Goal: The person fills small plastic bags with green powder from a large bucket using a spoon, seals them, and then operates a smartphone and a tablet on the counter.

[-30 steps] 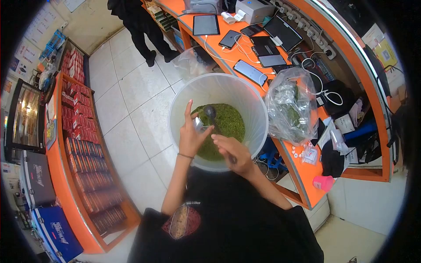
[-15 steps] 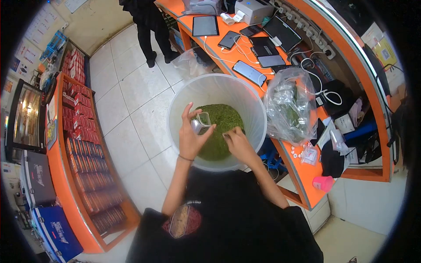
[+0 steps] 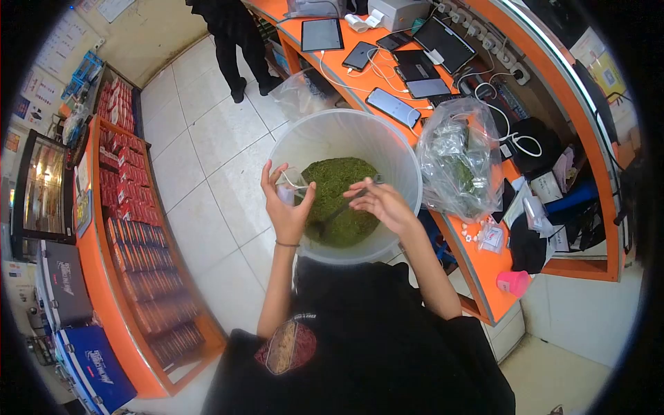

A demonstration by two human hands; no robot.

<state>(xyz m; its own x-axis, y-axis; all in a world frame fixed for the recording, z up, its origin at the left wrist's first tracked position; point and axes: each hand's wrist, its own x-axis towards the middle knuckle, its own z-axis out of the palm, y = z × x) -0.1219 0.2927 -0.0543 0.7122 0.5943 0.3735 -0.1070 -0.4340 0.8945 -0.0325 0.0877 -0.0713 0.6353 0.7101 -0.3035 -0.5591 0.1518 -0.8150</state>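
A large translucent bucket (image 3: 404, 162) stands in front of me, with a heap of chopped, dry-looking green leaf (image 3: 339, 176) in it. My left hand (image 3: 287, 218) is over the bucket's left rim, its fingers curled around a small clear plastic pouch (image 3: 291, 181) whose mouth faces up. I cannot make out whether anything is inside the pouch. Over the right half of the bucket, my right hand (image 3: 389, 207) grips a dark spoon (image 3: 337, 213) by its handle. The spoon slants down to the left, its bowl at the green leaf near the bucket's left side.
To the right, an orange counter (image 3: 474, 270) carries phones, cables, a tablet (image 3: 322, 34), a large clear bag (image 3: 460, 162) and a pink cup (image 3: 513, 282). An orange display case (image 3: 97, 277) lines the left. Another person in dark trousers (image 3: 238, 52) stands at the far end.
My right hand has lifted and opened out slightly, and the spoon now shows, its bowl toward the left. My left hand has shifted left with the pouch.
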